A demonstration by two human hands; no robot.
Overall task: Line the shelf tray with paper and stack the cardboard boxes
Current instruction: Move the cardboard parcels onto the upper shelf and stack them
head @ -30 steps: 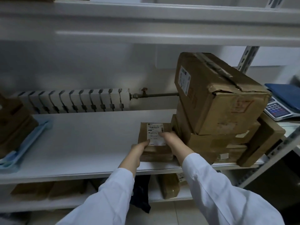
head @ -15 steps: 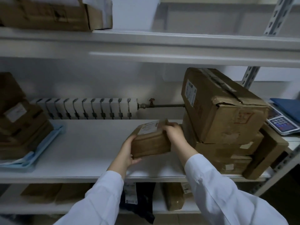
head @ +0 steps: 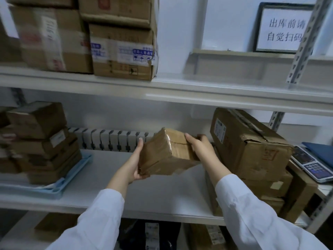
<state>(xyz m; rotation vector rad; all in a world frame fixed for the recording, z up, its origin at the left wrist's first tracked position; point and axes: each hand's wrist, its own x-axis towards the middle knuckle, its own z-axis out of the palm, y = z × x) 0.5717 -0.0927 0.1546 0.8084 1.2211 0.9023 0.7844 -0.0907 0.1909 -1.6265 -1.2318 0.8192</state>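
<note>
I hold a small taped cardboard box (head: 164, 152) in the air above the white middle shelf (head: 111, 175). My left hand (head: 136, 164) cups its left end and lower corner, thumb underneath. My right hand (head: 197, 146) grips its right end, fingers curled over the top. At the left, a light blue tray (head: 72, 177) on the shelf carries a stack of several brown boxes (head: 38, 139). A pile of larger cardboard boxes (head: 250, 145) stands at the right, the top one tilted.
The upper shelf (head: 162, 87) holds more taped cartons (head: 122, 49) at the left and a framed sign (head: 284, 27) at the right. A white radiator (head: 108, 139) runs behind the shelf. A scale with a keypad (head: 313, 166) sits far right. Boxes lie on the lower shelf.
Both hands have lifted the small box off the shelf and turned it, its label side no longer showing. My view has tilted up, bringing the upper shelf into sight.
</note>
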